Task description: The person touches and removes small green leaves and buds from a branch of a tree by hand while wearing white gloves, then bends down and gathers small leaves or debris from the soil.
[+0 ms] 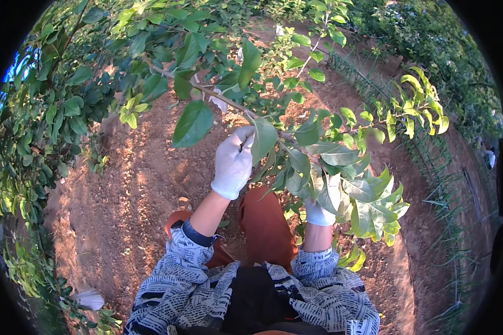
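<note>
A leafy tree branch (223,99) crosses in front of me from upper left to right. My left hand (234,161), in a white knit glove, is raised to the branch, its fingertips at a stem or leaf (264,139) just under the wood; the leaf partly covers them. Lower right, my right hand (320,211), gloved alike, reaches up into a cluster of leaves (371,209). Foliage hides most of its fingers, so its grip cannot be made out. A whitish paper-like piece (219,100) hangs by the branch above my left hand.
Dense foliage (21,138) stands along the left side. Reddish soil (125,201) lies below. Grass (444,209) runs along the right, with more trees (444,54) beyond. A white bag-like thing (89,299) is at lower left.
</note>
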A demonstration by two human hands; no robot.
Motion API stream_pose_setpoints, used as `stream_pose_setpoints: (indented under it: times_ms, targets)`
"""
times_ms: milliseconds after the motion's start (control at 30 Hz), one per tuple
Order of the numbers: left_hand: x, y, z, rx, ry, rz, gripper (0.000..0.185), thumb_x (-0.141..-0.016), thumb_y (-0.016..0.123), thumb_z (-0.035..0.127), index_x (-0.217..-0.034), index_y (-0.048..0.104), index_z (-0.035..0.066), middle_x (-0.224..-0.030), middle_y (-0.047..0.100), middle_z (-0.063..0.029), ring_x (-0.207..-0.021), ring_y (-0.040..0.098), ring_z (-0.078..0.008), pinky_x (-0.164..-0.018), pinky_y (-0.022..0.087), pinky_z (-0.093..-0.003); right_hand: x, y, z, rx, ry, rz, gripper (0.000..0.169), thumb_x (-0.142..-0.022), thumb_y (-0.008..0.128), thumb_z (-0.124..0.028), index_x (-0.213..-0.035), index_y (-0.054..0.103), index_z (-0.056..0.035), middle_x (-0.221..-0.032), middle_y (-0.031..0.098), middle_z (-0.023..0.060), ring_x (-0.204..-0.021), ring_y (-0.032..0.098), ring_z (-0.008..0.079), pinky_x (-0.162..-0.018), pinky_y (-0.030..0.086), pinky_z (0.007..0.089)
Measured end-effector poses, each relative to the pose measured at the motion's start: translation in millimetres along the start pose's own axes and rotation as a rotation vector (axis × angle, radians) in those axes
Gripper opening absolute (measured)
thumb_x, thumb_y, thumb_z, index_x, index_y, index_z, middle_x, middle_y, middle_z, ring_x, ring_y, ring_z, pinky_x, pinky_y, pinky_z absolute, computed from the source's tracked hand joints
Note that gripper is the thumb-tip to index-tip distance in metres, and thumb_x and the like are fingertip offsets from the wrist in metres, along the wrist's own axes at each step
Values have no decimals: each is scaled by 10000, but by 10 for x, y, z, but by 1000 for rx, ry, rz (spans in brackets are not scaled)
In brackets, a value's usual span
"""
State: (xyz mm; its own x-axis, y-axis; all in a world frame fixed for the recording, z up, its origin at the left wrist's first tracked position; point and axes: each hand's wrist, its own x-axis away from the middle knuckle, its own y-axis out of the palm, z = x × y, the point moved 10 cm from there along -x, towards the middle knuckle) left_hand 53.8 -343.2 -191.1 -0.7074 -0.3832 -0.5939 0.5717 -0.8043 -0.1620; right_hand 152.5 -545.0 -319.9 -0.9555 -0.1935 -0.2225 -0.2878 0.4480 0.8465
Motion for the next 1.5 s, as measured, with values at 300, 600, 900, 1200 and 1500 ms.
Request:
stream_pose_setpoints:
  times_ms: [300,600,900,1200,1500]
  targets:
    - [197,31,817,-495,485,114,156,-842,701,184,-980,686,112,-877,676,-66,-728,652,-262,-634,510,-361,-35,-115,36,50,-21,61,427,-982,571,-324,-1297,515,-41,-1242,585,80,-1104,556,196,-978,448,332]
    - [230,224,866,-730,559,164,208,-742,730,197,-890,607,116,-919,536,-68,-645,554,-259,-554,450,-388,72,11,-249,441,-171,36,494,-1007,488,-416,-1322,536,-39,-1302,584,65,-1177,540,174,-1029,411,336]
    - [85,225,993,-789,533,86,205,-745,723,196,-899,625,102,-786,572,-56,-626,603,-270,-535,482,-395,-51,-161,-235,267,-112,-120,541,-1013,497,-315,-1420,366,17,-1442,448,149,-1297,455,313,-1129,343,443]
    - [178,30,959,-797,614,41,150,-757,646,213,-872,593,132,-754,531,-40,-596,567,-242,-517,453,-361,41,170,-614,1395,-698,-27,426,-983,563,-182,-1333,438,26,-1307,578,131,-1152,580,234,-1047,434,344]
    - [685,-513,388,-617,301,-54,107,-768,638,168,-846,568,151,-761,549,-41,-609,579,-254,-552,474,-374,-799,974,-936,37,-465,-293,366,-949,572,-157,-1237,535,66,-1296,558,174,-1199,516,267,-1072,377,419]
